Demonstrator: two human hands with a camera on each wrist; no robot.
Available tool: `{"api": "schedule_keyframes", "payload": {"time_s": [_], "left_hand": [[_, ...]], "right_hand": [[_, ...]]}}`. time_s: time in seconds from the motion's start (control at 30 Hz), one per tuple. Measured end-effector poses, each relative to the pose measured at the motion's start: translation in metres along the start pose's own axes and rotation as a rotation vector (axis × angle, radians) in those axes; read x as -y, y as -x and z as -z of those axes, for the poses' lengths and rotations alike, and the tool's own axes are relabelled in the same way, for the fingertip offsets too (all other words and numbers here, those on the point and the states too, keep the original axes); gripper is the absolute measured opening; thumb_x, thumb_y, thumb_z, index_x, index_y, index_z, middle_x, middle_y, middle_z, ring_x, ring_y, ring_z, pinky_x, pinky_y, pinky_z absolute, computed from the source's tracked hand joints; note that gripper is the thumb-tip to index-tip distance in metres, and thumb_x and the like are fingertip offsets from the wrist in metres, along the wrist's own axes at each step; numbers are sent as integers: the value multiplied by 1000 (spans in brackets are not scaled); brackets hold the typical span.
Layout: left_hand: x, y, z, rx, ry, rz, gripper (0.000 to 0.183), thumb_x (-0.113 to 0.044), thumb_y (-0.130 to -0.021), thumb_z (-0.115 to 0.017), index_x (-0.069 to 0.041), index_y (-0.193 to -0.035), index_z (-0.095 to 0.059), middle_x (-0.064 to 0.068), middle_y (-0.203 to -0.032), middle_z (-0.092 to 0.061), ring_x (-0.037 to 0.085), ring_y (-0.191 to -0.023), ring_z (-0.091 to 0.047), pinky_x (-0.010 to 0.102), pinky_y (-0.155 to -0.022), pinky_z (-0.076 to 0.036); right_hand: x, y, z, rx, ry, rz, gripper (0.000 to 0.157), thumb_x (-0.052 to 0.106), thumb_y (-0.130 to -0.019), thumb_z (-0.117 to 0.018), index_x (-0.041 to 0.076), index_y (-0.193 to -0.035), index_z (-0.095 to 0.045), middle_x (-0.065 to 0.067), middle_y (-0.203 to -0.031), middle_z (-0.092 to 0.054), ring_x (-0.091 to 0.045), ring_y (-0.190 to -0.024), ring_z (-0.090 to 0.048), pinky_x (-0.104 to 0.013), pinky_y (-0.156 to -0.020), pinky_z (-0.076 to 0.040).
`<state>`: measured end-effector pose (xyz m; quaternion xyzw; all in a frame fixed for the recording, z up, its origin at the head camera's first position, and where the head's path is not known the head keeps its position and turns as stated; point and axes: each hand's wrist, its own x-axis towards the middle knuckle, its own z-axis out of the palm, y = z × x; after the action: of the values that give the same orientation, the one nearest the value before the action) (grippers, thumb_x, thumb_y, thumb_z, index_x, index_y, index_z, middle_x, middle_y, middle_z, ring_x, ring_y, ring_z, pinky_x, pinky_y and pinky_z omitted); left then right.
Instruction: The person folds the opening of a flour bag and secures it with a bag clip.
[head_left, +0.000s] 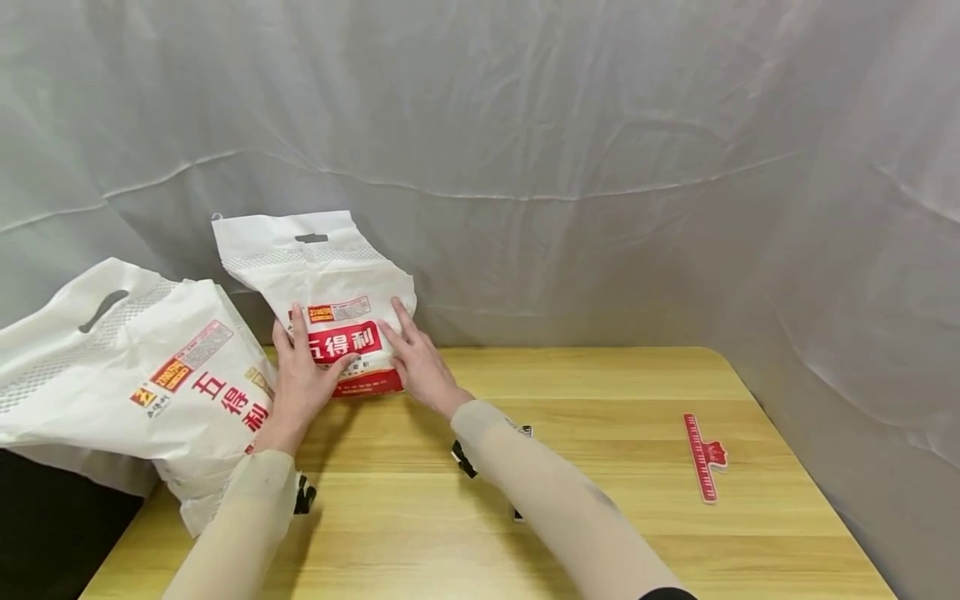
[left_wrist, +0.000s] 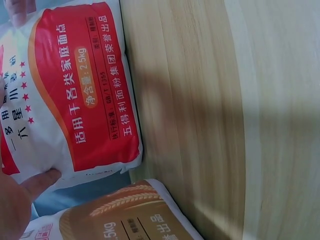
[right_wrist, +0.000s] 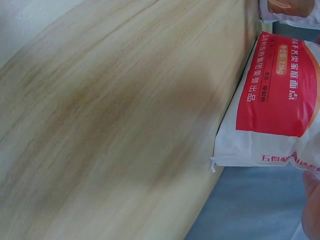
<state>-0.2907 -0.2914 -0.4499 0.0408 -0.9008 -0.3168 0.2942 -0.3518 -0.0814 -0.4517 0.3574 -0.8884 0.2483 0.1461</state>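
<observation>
A white flour bag with a red label point(head_left: 330, 283) stands at the table's back edge, against the grey cloth, its handle end up. My left hand point(head_left: 303, 379) rests on its left side, fingers pointing up and thumb stretched across the front. On the right side, my right hand point(head_left: 426, 367) touches the bag with spread fingers. The left wrist view shows the bag's lower red panel point(left_wrist: 85, 90), marked 2.5kg; the right wrist view shows its bottom corner point(right_wrist: 230, 150). A second white flour bag point(head_left: 180, 333) with a brown panel point(left_wrist: 130, 215) leans at the left, beside my left forearm.
A red bar-shaped clip point(head_left: 701, 458) lies on the right of the wooden table point(head_left: 600, 392). Black-and-white items point(head_left: 465, 458) lie partly hidden under my right forearm. A small black object point(head_left: 303, 496) shows beside my left forearm. Grey cloth point(head_left: 562, 250) hangs behind the table.
</observation>
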Motion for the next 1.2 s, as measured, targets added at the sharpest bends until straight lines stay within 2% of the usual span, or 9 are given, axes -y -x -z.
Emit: {"api": "schedule_keyframes", "payload": {"time_s": [0.37,0.53,0.8,1.2], "left_hand": [[-7,5,-11,-89,15,-98,126,-20,-77,-94,-12,-168,-6,28,-167,-12,54,-142,-36,67,-107,-42],[-12,7,-18,-134,37,-155,127,-17,-73,-97,-10,-167,-11,31,-164,-17,53,-145,-31,65,-112,-37],[-23,10,-31,-120,36,-153,128,-18,-73,-97,-11,-168,-11,31,-165,-17,57,-143,-30,69,-111,-36],[-50,15,-48,-46,31,-117,126,-20,-77,-95,-15,-168,-8,31,-166,-14,57,-138,-34,70,-104,-44]], "right_hand": [[-10,5,6,-13,1,-10,67,15,-104,-64,22,-164,-34,7,-175,10,-30,-138,-51,-37,-114,-44],[-18,10,9,-34,-13,-2,67,13,-103,-65,21,-163,-36,6,-175,6,-32,-138,-52,-39,-113,-44],[-32,20,20,-55,-29,23,67,12,-102,-67,19,-162,-39,3,-176,0,-34,-141,-49,-41,-114,-44],[-58,38,41,-79,-34,48,66,9,-100,-69,15,-160,-42,-2,-176,-5,-33,-148,-42,-41,-115,-43]]}}
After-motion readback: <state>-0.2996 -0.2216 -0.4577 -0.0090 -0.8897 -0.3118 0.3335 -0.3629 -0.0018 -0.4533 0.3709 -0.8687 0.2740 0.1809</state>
